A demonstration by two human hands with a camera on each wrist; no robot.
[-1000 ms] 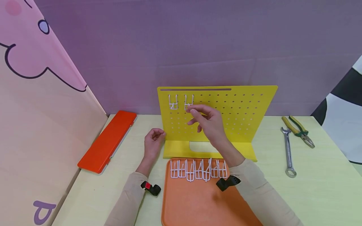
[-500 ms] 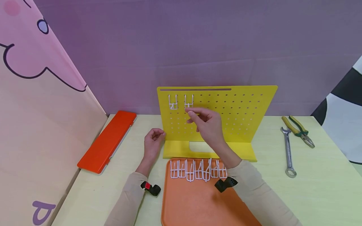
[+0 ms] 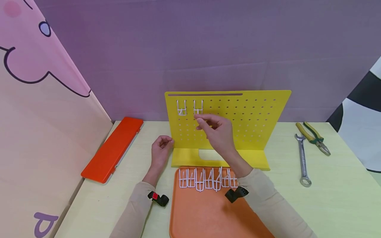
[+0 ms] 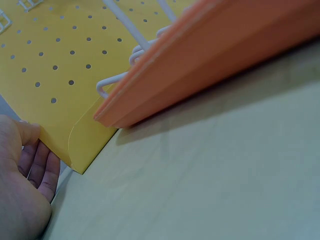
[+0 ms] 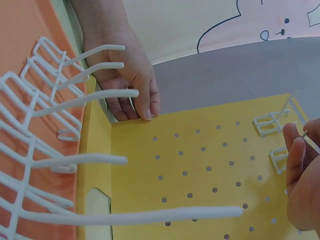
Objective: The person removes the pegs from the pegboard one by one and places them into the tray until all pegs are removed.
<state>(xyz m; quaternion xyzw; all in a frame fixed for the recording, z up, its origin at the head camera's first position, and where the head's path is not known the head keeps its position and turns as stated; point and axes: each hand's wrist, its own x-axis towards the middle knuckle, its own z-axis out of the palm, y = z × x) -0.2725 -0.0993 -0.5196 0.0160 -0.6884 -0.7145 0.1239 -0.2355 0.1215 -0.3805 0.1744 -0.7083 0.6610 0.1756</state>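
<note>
A yellow pegboard (image 3: 253, 127) stands upright on its base. My left hand (image 3: 160, 152) pinches its left edge low down, thumb at the front face and fingers behind, as the left wrist view shows. Two white wire hooks hang in the board's upper left: an outer hook (image 3: 182, 108) and an inner hook (image 3: 198, 105). My right hand (image 3: 218, 134) is at the inner hook's lower end, thumb and index finger pinching its projecting prong; the tip shows between them in the right wrist view. The fingers hide part of this hook.
An orange tray (image 3: 205, 215) lies before the board, with several white wire hooks (image 3: 200, 181) in a row at its far end. To the left is a red case (image 3: 114, 148). A wrench (image 3: 303, 160) and pliers (image 3: 314, 138) lie at the right.
My right hand has dropped slightly at the inner hook, and its lower fingers have curled in. The left hand stays at the board's edge. Both hung hooks keep their places.
</note>
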